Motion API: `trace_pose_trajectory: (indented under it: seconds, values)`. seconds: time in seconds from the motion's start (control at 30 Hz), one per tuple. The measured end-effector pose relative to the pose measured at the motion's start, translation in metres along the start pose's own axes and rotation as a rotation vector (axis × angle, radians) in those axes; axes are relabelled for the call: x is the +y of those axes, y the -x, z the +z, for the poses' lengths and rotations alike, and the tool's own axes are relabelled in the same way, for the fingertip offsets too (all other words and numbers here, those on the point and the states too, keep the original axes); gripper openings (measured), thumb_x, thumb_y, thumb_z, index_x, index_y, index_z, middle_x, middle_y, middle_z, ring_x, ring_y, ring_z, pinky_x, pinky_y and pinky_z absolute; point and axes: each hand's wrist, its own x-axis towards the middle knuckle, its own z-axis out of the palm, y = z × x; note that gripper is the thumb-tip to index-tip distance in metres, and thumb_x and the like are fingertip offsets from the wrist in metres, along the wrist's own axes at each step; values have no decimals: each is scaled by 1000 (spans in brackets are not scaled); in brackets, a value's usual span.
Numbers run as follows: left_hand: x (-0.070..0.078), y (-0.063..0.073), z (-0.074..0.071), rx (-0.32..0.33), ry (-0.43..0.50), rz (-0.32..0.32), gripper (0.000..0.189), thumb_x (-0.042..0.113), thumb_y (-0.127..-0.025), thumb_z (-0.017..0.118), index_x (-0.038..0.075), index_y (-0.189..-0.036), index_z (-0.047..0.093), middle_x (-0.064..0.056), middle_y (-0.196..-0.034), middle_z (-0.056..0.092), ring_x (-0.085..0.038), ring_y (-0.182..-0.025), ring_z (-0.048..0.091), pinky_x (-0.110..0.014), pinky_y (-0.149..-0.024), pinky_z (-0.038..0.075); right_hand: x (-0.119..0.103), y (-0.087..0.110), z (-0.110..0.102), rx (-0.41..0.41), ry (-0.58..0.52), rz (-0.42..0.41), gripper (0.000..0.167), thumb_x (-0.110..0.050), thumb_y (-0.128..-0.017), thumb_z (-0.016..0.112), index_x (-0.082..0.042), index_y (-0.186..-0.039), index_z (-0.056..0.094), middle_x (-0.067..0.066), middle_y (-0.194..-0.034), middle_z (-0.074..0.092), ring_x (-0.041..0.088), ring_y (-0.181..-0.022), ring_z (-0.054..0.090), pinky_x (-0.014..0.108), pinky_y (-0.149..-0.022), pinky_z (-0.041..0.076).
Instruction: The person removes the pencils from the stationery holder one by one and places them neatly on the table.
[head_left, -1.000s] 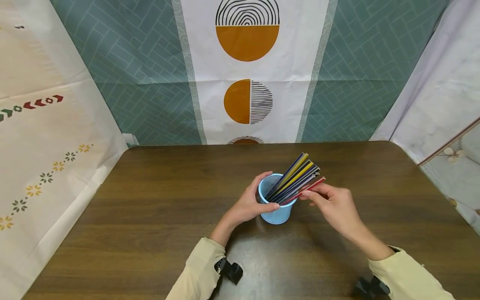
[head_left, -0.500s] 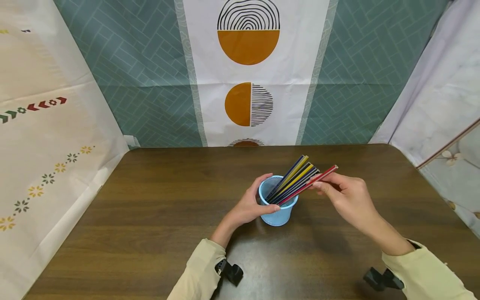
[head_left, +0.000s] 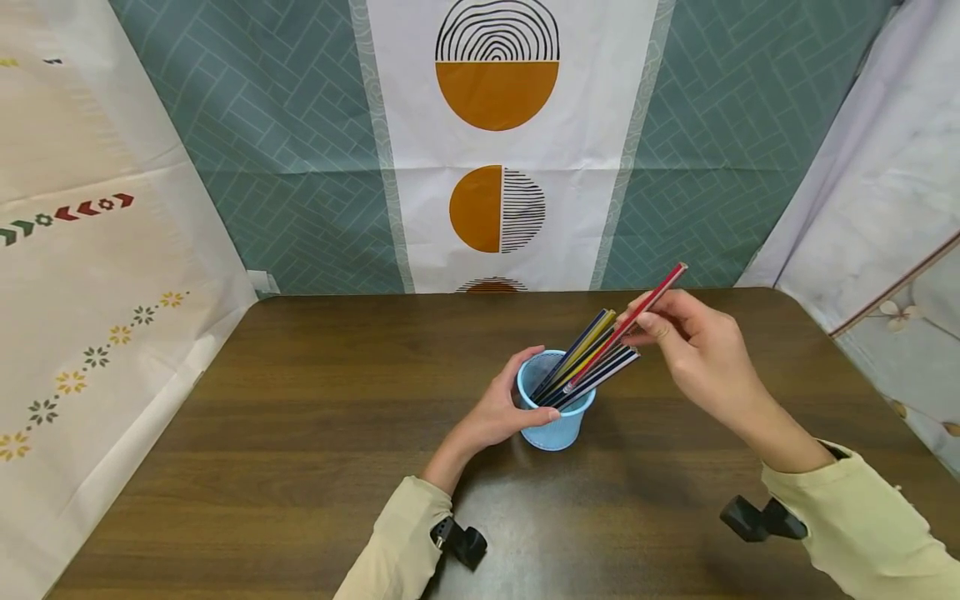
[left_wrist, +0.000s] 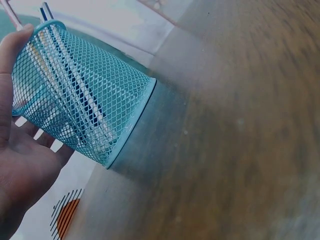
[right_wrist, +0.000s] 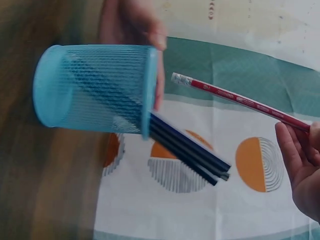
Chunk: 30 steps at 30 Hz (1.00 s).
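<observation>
Centrally, in the head view, a slim red pencil [head_left: 657, 294] slants above a round light-blue mesh cup [head_left: 553, 433], pinched by the raised right hand [head_left: 705, 354]; the left hand [head_left: 495, 411] grips the cup.

Left wrist view: fingers curve around the mesh; several pencils [left_wrist: 75, 80] lean inside.

Right wrist view: the red pencil's silvery end clears the rim.

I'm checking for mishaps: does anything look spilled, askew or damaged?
Nothing stands out: the cup stands upright in the left grip, its pencils leaning; the red pencil is clear of it, but held in the right grip.
</observation>
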Motion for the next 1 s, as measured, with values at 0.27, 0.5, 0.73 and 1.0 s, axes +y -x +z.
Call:
trace_pose_trajectory:
  seconds: [0.27,0.5,0.73,1.0]
  values:
    - [0,0,0,-2,6,3,83,5,-80,75,13,-149,30,-15,-136,46,-24,-116,49,-36,-98,40,-5,-13,-6,-1,-136,25,13,16,-93,47,16,-106,51,5,-93,60,11,-76,65,22,-73,53]
    - [1,0,0,1,7,5,83,4,-80,75,13,-149,30,-15,-136,46,-24,-116,49,-36,-98,40,-3,-17,-11,-3,-201,93,24,11,-95,48,-1,-112,59,7,-93,59,12,-80,64,21,-74,52]
    - [-1,1,0,5,10,22,82,5,-80,75,12,-148,31,-16,-135,46,-25,-117,48,-38,-99,39,2,-17,-13,52,-332,101,32,12,-92,54,-1,-120,62,5,-91,67,14,-79,66,23,-72,53]
    - [-1,0,-1,3,15,20,81,10,-81,76,13,-148,31,-14,-136,46,-24,-116,49,-38,-98,40,10,-16,-15,35,-462,137,28,12,-93,52,-1,-116,61,7,-91,67,17,-81,65,24,-72,54]
